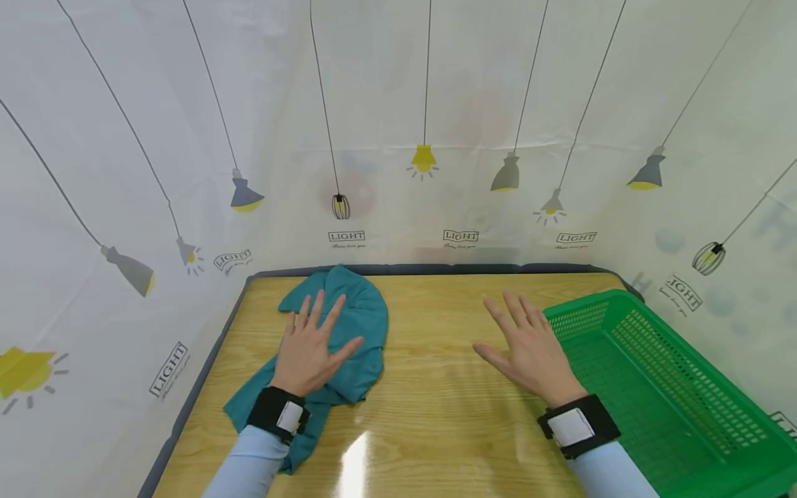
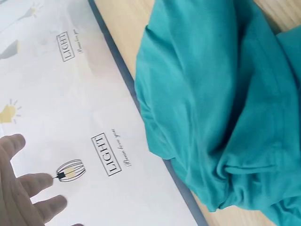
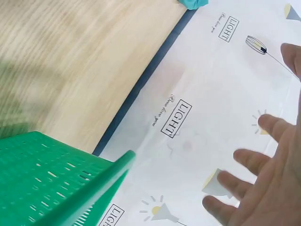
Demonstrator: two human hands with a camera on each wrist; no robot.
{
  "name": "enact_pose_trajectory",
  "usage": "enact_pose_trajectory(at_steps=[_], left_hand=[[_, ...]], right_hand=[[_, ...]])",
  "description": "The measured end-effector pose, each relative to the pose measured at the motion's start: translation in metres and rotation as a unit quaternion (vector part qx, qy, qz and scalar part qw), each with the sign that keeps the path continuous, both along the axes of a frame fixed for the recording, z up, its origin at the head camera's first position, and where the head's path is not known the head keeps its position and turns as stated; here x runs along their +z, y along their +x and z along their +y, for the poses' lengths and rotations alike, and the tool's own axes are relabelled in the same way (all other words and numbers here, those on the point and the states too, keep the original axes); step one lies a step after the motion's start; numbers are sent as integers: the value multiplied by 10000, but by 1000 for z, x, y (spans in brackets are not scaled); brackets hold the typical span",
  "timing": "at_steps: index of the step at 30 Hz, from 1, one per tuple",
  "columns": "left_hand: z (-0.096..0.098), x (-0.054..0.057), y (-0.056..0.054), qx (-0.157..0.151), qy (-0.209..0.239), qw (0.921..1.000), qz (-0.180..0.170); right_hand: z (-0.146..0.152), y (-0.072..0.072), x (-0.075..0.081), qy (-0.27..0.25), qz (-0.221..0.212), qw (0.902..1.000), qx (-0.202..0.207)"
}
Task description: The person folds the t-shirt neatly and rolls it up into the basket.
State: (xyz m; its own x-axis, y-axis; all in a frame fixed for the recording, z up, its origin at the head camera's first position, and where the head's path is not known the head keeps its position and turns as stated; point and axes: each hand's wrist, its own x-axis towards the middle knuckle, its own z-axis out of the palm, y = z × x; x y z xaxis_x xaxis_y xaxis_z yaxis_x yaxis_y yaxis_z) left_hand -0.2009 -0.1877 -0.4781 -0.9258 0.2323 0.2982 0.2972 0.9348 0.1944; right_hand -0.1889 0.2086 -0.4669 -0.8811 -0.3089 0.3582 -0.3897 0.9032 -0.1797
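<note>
A crumpled teal cloth (image 1: 358, 325), its exact kind hidden by the folds, lies on the left part of the wooden table (image 1: 429, 415). In the head view my left hand (image 1: 308, 353) overlaps it, fingers spread and nothing held. The left wrist view shows the bunched folds of the cloth (image 2: 197, 94) to the right of the spread fingers (image 2: 37, 183). My right hand (image 1: 529, 349) is also spread with nothing in it, beside the left rim of a green plastic basket (image 1: 691, 346). In the right wrist view, those fingers (image 3: 254, 160) are apart from the basket's rim (image 3: 94, 188).
The basket has perforated walls and stands at the table's right side. A white sheet (image 1: 398, 90) printed with hanging lamps rises behind and on both sides. A dark edge strip (image 1: 436, 268) borders the table at the back and left.
</note>
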Motion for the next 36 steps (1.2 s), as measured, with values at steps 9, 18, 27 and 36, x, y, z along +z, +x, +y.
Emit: enact_pose_trajectory(at_steps=[9, 18, 27, 36], left_hand=[[-5, 24, 5, -566, 22, 9973, -460], [-16, 25, 2, -507, 241, 9976, -405], [-39, -31, -3, 795, -56, 9956, -502], [-36, -69, -9, 1063, 223, 9922, -609]], right_hand=[[-16, 1, 16, 248, 106, 9963, 810], [-36, -1, 20, 238, -50, 9944, 1032], [-40, 3, 7, 439, -328, 9933, 1021], [-45, 6, -3, 426, -436, 9928, 1028]])
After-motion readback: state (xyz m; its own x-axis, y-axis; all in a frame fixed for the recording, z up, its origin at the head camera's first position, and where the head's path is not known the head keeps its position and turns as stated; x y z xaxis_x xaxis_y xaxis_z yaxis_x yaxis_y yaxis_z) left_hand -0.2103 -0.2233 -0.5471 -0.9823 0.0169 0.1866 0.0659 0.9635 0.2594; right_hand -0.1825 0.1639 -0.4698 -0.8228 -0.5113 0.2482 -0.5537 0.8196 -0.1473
